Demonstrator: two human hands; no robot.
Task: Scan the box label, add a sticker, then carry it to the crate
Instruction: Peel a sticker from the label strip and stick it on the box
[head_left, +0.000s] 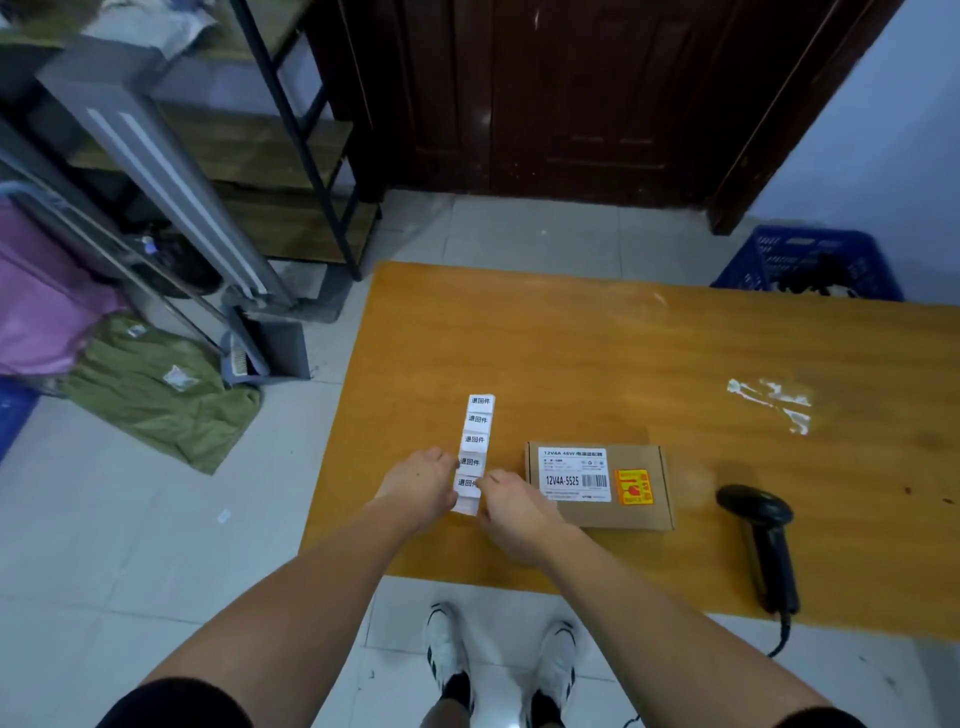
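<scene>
A small brown cardboard box (597, 512) lies flat on the wooden table (649, 364), with a white barcode label and a yellow-red sticker on top. Left of it lies a strip of white stickers (478, 431) printed with black characters. My left hand (421, 486) pins the strip's near end from the left. My right hand (511, 514) pinches a sticker at the strip's near end, fingertips touching the left hand's. A black handheld scanner (763, 540) rests on the table to the right of the box. A blue crate (810, 265) stands on the floor beyond the table's far right corner.
A scrap of clear tape (774, 400) sticks to the table at the right. Metal shelving (291, 156), a grey panel, and pink and green bags (156, 389) crowd the floor at the left. A dark wooden door (571, 93) is behind the table.
</scene>
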